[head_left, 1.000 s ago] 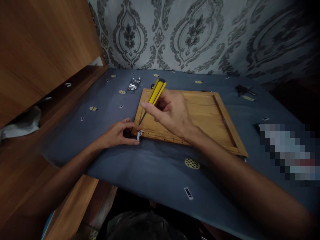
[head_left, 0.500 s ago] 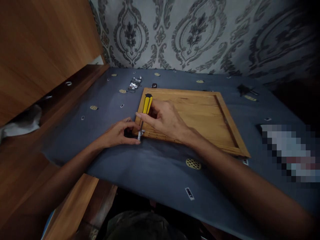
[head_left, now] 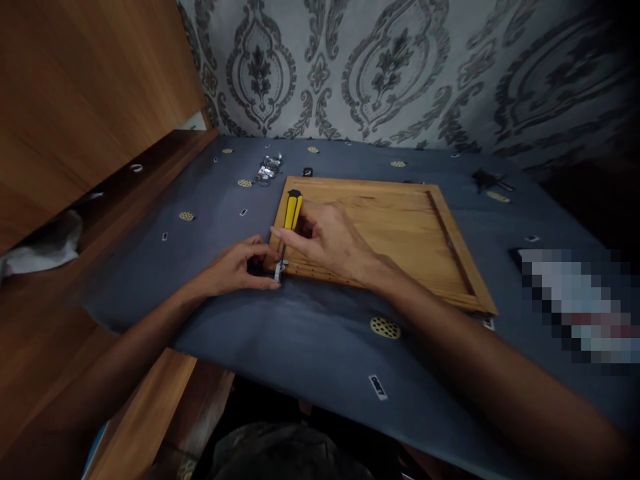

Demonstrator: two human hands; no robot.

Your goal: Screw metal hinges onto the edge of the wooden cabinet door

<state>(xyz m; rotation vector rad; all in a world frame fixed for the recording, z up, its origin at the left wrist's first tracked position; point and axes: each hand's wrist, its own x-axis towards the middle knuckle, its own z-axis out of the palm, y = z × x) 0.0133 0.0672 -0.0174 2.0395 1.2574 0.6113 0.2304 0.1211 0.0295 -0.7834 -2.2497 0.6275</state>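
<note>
A framed wooden panel [head_left: 400, 227] lies flat on the dark blue patterned cloth. At its near left corner sits a small metal hinge [head_left: 279, 270]. My left hand [head_left: 240, 267] pinches this hinge between thumb and fingers, close against the panel's edge. In my right hand [head_left: 330, 240] is a screwdriver [head_left: 293, 210] with a yellow and black handle, held nearly upright. The screwdriver's shaft points down at the hinge; its tip and any screw there are too small to make out. My right hand rests over the panel's left part.
Several metal hinges [head_left: 269, 168] lie in a pile behind the panel's left corner. A small black object [head_left: 307, 172] is beside the far edge. Dark tools [head_left: 490, 180] lie at the back right, and a blurred-out item [head_left: 575, 300] sits right. A wooden cabinet [head_left: 100, 100] stands left.
The screwdriver handle has tilted and turned slightly to the left in my right hand. My left hand stays on the hinge, and the panel has not moved.
</note>
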